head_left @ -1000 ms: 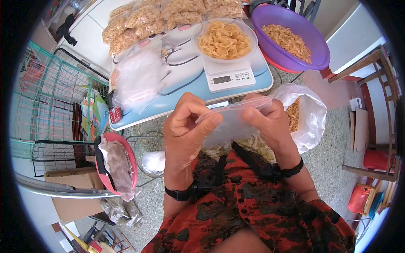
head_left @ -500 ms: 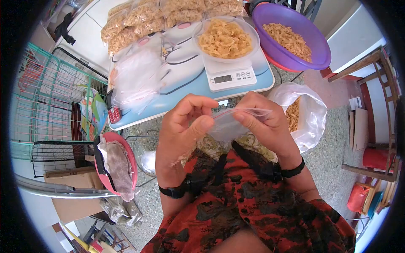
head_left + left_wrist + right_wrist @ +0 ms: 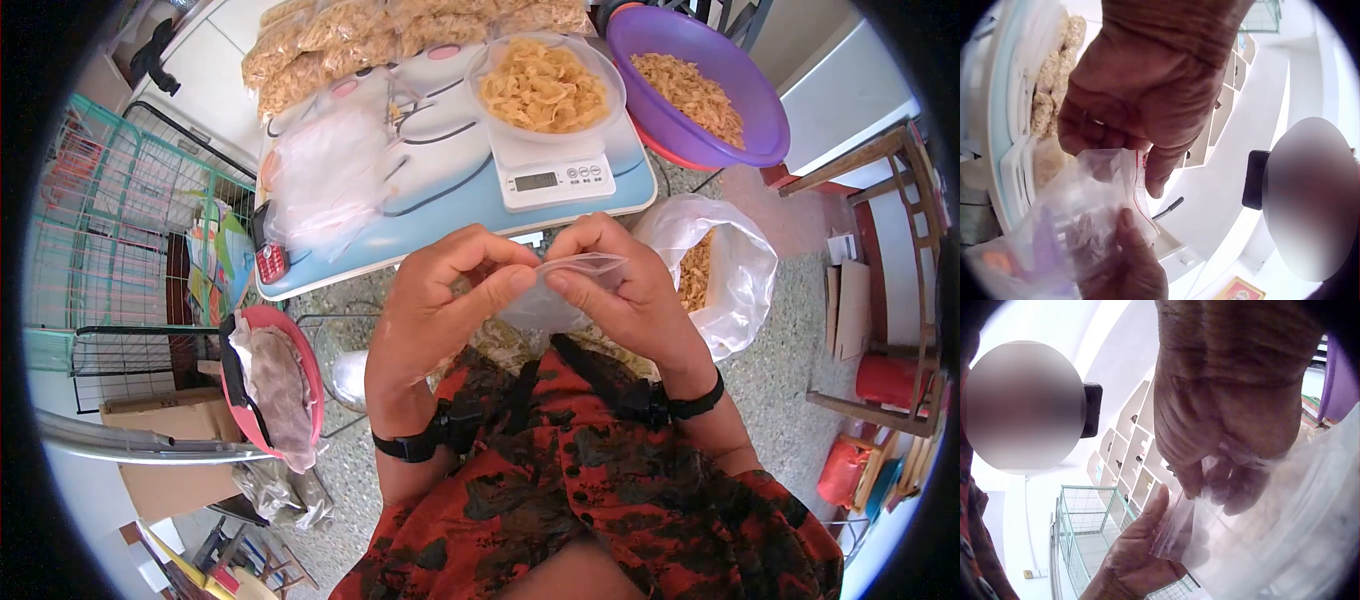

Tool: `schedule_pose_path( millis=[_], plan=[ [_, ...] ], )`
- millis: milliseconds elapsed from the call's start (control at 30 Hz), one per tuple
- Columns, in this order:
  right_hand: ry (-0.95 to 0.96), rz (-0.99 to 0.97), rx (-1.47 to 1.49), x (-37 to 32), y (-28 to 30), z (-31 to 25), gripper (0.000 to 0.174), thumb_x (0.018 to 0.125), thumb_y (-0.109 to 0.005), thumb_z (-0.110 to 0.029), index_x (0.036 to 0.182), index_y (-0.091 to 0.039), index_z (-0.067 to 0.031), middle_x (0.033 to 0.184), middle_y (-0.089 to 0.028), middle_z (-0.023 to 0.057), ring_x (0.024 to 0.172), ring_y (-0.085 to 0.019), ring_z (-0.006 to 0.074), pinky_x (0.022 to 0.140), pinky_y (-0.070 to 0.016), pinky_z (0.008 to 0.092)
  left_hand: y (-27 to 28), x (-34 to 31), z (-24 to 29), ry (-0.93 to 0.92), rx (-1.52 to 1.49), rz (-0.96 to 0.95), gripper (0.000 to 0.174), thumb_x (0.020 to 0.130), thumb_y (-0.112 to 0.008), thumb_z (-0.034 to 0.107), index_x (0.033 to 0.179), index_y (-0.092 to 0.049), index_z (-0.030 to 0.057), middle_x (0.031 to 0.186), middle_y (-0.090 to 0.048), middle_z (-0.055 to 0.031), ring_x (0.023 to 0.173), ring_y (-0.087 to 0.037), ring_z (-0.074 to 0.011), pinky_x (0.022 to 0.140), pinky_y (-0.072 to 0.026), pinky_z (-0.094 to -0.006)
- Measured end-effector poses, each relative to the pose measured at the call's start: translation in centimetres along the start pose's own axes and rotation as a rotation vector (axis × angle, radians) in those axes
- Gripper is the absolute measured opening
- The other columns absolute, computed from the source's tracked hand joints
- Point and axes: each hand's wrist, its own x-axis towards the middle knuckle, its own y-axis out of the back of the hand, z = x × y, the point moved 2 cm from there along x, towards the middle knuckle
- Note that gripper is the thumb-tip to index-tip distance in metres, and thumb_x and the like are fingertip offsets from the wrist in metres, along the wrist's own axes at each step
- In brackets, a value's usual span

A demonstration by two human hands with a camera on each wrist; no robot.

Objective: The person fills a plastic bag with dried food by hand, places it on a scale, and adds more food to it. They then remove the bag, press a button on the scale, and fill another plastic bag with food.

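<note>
A clear zip bag [image 3: 545,312] with a red line along its mouth is held up in front of the person's body. My left hand [image 3: 432,305] pinches one end of its mouth between thumb and fingers. At the other end my right hand [image 3: 645,305] grips the bag, its thumb lying along the upper edge. In the left wrist view the bag [image 3: 1100,200] spreads below the left thumb and looks see-through. Beyond the hands, a white kitchen scale [image 3: 550,180] bears a clear bowl [image 3: 617,95] of pale yellow dried flakes [image 3: 543,85].
On the blue table [image 3: 420,220] lie a pile of flat clear bags [image 3: 325,180] and a red phone [image 3: 271,264]. Filled bags [image 3: 330,50] line the back. A purple basin [image 3: 765,130] stands at right, above an open plastic sack [image 3: 745,285]. A pink basin [image 3: 308,365] stands at left.
The left hand let go of the bag's edge, opened, then came back and pinches it again, closer to the right hand. The right hand kept its hold, and the bag's mouth bunched up.
</note>
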Motion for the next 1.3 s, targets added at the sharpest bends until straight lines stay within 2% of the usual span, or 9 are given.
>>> schedule_pose_path(
  millis=[33, 233, 333, 500, 600, 733, 900, 1033, 1300],
  plan=[
    [-0.015, -0.006, 0.0, 0.0, 0.0, 0.0, 0.013, 0.094, -0.066, -0.011, 0.103, -0.058, -0.0049, 0.094, -0.058, -0.002, 0.086, -0.053, 0.0051, 0.074, -0.0429, 0.0217, 0.0, 0.0, 0.1, -0.006, 0.018, -0.001, 0.017, 0.093, -0.067, 0.015, 0.098, -0.07, -0.0009, 0.085, -0.061, 0.0001, 0.079, -0.053, -0.0071, 0.071, -0.0415, -0.0232],
    [-0.055, -0.016, 0.06, 0.1, -0.3, 0.3, 0.021, 0.092, -0.068, -0.009, 0.108, -0.054, -0.0049, 0.096, -0.057, -0.002, 0.088, -0.052, 0.0049, 0.075, -0.0432, 0.0219, 0.1, -0.2, 0.1, 0.023, 0.066, 0.022, 0.019, 0.097, -0.063, 0.019, 0.093, -0.067, 0.0006, 0.082, -0.059, 0.0033, 0.073, -0.048, -0.0052, 0.065, -0.0387, -0.0221],
    [-0.07, 0.002, 0.068, 0.0, -0.2, 0.4, 0.028, 0.089, -0.071, -0.012, 0.111, -0.055, -0.0048, 0.098, -0.059, 0.0024, 0.09, -0.058, 0.0113, 0.08, -0.0477, 0.0279, 0.3, -0.2, -0.6, 0.063, -0.023, -0.004, 0.021, 0.099, -0.061, 0.021, 0.092, -0.065, 0.0015, 0.081, -0.058, 0.0048, 0.073, -0.048, -0.0043, 0.065, -0.0392, -0.0212],
    [-0.067, -0.012, 0.047, 0.0, 0.1, 0.3, 0.031, 0.089, -0.072, -0.012, 0.114, -0.055, -0.0048, 0.1, -0.06, 0.0024, 0.093, -0.058, 0.0114, 0.082, -0.0478, 0.0279, -0.1, -0.2, -0.6, 0.073, -0.178, 0.023, 0.019, 0.099, -0.062, 0.02, 0.095, -0.064, 0.0014, 0.081, -0.058, 0.0047, 0.074, -0.048, -0.0042, 0.066, -0.0401, -0.0202],
    [-0.076, 0.0, 0.077, -0.1, 0.0, 0.4, 0.033, 0.088, -0.072, -0.012, 0.115, -0.055, -0.0049, 0.101, -0.06, 0.0031, 0.096, -0.058, 0.0116, 0.083, -0.0477, 0.0281, -0.5, 0.0, -0.5, -0.015, -0.064, -0.007, 0.017, 0.097, -0.064, 0.018, 0.093, -0.064, 0.0013, 0.081, -0.058, 0.0046, 0.073, -0.047, -0.0041, 0.065, -0.0391, -0.0203],
    [0.007, 0.036, 0.077, 0.0, -0.2, 0.8, 0.037, 0.088, -0.073, -0.013, 0.118, -0.054, -0.0049, 0.106, -0.06, 0.0038, 0.099, -0.058, 0.0106, 0.084, -0.0476, 0.0279, -0.4, 0.1, -0.3, -0.002, 0.037, 0.015, 0.015, 0.095, -0.067, 0.016, 0.091, -0.065, 0.0013, 0.079, -0.057, 0.0055, 0.071, -0.046, -0.003, 0.062, -0.037, -0.0203],
    [-0.125, 0.051, 0.146, 0.0, 0.5, 0.5, 0.024, 0.089, -0.073, -0.018, 0.105, -0.064, -0.0019, 0.092, -0.064, 0.0013, 0.089, -0.058, 0.0077, 0.076, -0.0483, 0.0261, -0.5, 0.2, -0.2, 0.045, -0.124, 0.05, 0.013, 0.093, -0.07, 0.014, 0.089, -0.064, 0.0026, 0.075, -0.054, 0.0072, 0.068, -0.045, -0.0015, 0.059, -0.0354, -0.0191],
    [-0.177, 0.13, 0.161, 0.2, 0.4, 0.3, 0.018, 0.093, -0.069, -0.019, 0.092, -0.07, -0.0002, 0.079, -0.064, 0.0008, 0.078, -0.058, 0.0072, 0.068, -0.0472, 0.0254, -0.7, 0.4, -0.4, 0.053, -0.176, 0.038, 0.013, 0.091, -0.072, 0.013, 0.092, -0.064, 0.0021, 0.08, -0.057, 0.0055, 0.07, -0.048, -0.0014, 0.061, -0.0392, -0.0188],
    [0.095, 0.098, -0.01, 0.3, 0.3, 0.8, 0.014, 0.094, -0.065, -0.015, 0.095, -0.066, -0.0009, 0.081, -0.062, 0.0061, 0.073, -0.06, 0.0147, 0.068, -0.0469, 0.028, -1.1, 0.6, -0.4, 0.062, -0.272, 0.056, 0.016, 0.093, -0.071, 0.015, 0.099, -0.064, 0.0023, 0.086, -0.059, 0.0064, 0.073, -0.047, -0.0002, 0.064, -0.0394, -0.0175]
  ],
)
